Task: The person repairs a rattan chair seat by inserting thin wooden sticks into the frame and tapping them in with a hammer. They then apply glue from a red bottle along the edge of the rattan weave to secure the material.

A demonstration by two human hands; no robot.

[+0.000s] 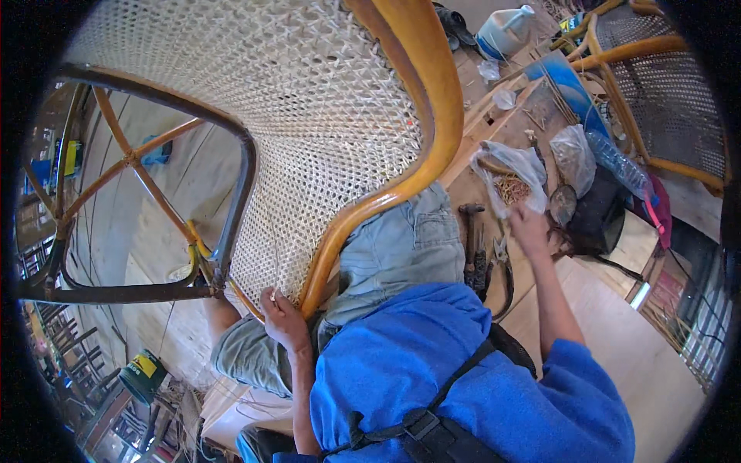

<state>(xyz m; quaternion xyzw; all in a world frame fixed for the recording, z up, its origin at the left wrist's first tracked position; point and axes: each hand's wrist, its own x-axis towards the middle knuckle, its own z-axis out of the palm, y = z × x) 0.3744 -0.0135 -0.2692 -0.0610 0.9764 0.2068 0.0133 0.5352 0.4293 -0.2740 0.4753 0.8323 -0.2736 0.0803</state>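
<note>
A chair with a white woven cane panel (309, 131) and a glossy bent rattan frame (451, 100) leans across my lap. At the panel's lower end my left hand (285, 322) is closed beside the frame, with a tiny pale bit at its fingertips that I cannot make out. My right hand (529, 229) reaches to the near edge of a clear plastic bag (482, 166), fingers closed; what they grip is hidden. Many small thin brown pieces (511, 187) lie in the bag. Between bag and lap are a hammer (470, 220) and pliers (502, 258).
Beyond the bag lie another plastic bag (573, 154), a clear bottle (617, 163) and a black bag (598, 214). A white jug (505, 32) stands at the back. Another woven chair (648, 85) is at far right; a dark green bucket (143, 378) sits at lower left.
</note>
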